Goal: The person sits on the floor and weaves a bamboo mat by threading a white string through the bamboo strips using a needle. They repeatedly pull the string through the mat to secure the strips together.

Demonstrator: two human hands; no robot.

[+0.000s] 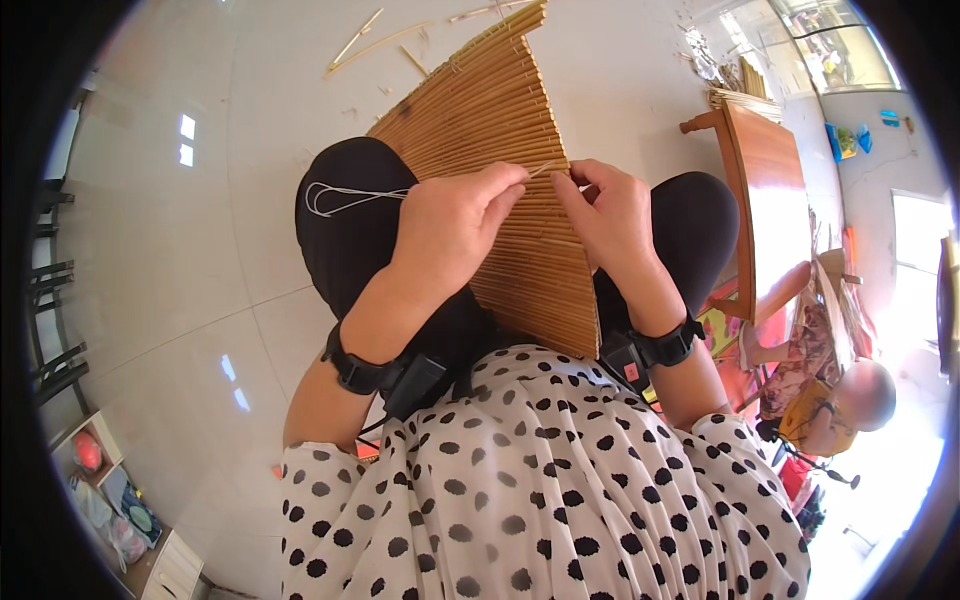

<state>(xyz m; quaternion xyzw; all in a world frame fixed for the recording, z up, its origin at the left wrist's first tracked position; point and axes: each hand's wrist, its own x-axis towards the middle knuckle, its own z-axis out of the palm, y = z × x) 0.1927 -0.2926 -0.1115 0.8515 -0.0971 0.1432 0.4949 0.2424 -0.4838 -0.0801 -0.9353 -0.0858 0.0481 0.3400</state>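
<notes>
A mat of thin brown reed sticks (480, 105), bound side by side, stands tilted across my lap between my knees. At its right edge my left hand (447, 222) closes thumb and forefinger in a pinch on a thin white cord (355, 190). The cord's doubled loop trails out behind that hand over my left knee. Opposite, my right hand (612, 210) is closed on the mat's right edge, thumb in front and the other fingers partly hidden behind it. Only a small gap lies between my two sets of fingertips.
Loose sticks (375, 45) lie on the pale tiled floor beyond the mat. To the right stand a wooden table (765, 180) and a bundle of sticks (745, 100). Another person (820, 415) sits farther right. At lower left is a shelf unit (165, 570).
</notes>
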